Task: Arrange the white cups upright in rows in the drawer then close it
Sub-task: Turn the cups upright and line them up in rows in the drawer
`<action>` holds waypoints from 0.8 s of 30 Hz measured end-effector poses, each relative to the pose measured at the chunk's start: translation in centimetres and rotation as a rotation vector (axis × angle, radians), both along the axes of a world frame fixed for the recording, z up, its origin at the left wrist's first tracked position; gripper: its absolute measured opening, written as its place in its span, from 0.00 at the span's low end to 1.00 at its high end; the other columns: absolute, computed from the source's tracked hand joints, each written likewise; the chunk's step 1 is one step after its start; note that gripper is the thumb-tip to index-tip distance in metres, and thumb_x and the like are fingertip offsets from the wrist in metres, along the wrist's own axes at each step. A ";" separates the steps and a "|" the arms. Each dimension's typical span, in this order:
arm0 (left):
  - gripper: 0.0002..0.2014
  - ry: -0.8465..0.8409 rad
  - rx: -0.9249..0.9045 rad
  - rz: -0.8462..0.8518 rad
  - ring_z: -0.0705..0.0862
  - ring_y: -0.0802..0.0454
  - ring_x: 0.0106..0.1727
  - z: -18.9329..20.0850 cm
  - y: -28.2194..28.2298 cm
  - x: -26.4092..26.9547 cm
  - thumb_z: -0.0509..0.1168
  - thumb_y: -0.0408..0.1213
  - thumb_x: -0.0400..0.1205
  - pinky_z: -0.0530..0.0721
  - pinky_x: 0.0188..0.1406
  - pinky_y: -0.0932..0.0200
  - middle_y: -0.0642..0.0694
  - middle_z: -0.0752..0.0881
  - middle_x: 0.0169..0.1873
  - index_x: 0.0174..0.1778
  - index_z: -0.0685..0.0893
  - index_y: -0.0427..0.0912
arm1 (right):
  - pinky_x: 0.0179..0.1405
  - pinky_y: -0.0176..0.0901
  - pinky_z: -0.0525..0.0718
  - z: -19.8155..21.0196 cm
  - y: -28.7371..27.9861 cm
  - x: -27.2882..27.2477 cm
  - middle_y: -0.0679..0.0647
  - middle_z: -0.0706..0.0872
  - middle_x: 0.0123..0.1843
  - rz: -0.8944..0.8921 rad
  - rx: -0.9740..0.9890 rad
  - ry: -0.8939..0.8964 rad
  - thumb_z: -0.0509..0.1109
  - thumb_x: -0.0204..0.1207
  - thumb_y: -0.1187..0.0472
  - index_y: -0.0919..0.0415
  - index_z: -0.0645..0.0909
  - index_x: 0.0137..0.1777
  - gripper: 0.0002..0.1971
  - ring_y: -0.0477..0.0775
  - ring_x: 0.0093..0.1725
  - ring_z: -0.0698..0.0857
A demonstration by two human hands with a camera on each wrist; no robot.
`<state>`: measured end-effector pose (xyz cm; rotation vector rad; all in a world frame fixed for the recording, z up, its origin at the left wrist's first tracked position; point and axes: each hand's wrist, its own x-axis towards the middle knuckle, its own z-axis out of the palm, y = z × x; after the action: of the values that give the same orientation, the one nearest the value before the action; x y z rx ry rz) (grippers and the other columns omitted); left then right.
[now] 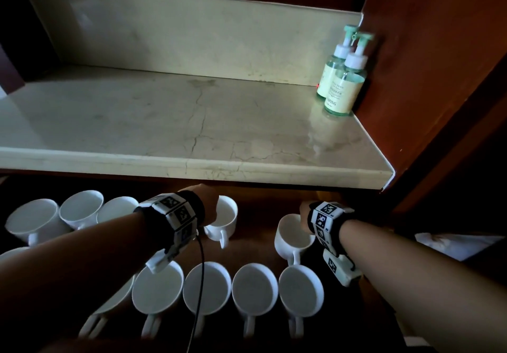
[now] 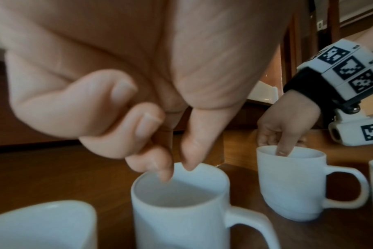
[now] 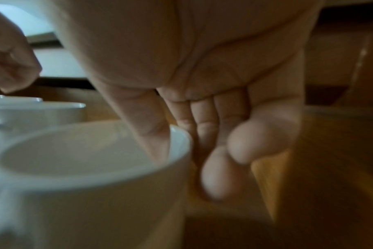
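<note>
An open wooden drawer [image 1: 256,238] holds several white cups. Both cups in my hands stand upright on the drawer floor, handles toward me. My left hand [image 1: 211,204] reaches the rim of one cup [image 1: 226,217]; in the left wrist view the thumb and forefinger of that hand [image 2: 177,170] pinch the far rim of the cup [image 2: 179,210], the other fingers curled. My right hand [image 1: 303,215] grips a second cup [image 1: 293,240] by its right rim, with the thumb [image 3: 153,134] inside that cup [image 3: 85,185] and the fingers outside.
A front row of upright cups [image 1: 207,287] runs along the drawer's near side. More cups [image 1: 81,208] lean together at the back left. Above is a marble counter [image 1: 164,122] with two soap bottles [image 1: 343,83] by the right cabinet wall [image 1: 439,78].
</note>
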<state>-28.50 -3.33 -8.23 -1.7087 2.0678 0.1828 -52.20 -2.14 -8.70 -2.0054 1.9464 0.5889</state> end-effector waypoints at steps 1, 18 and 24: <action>0.15 0.013 -0.005 -0.003 0.88 0.46 0.57 0.1 0.1 0.2 0.62 0.43 0.81 0.83 0.48 0.57 0.43 0.88 0.54 0.59 0.85 0.39 | 0.66 0.51 0.75 0.7 0.3 0.4 0.67 0.78 0.72 -0.003 -0.004 0.001 0.66 0.81 0.63 0.69 0.75 0.71 0.19 0.65 0.72 0.77; 0.18 0.098 -0.043 0.086 0.86 0.43 0.58 0.0 1.8 8.0 0.60 0.46 0.82 0.83 0.51 0.54 0.40 0.88 0.55 0.57 0.84 0.36 | 0.49 0.45 0.79 -1.8 -2.9 13.4 0.60 0.82 0.62 0.042 -0.081 -0.158 0.62 0.82 0.49 0.64 0.78 0.64 0.19 0.61 0.60 0.83; 0.20 0.135 -0.033 0.137 0.86 0.42 0.59 -0.6 2.0 10.3 0.62 0.46 0.82 0.84 0.54 0.52 0.38 0.87 0.57 0.62 0.81 0.35 | 0.55 0.43 0.80 -1.9 -3.7 14.4 0.62 0.81 0.67 0.065 -0.016 0.043 0.62 0.82 0.63 0.67 0.76 0.68 0.16 0.59 0.67 0.82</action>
<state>-18.23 -1.28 -8.88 -1.9072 2.0584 0.3166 -37.76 -5.86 -10.56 -2.0899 1.9219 0.6383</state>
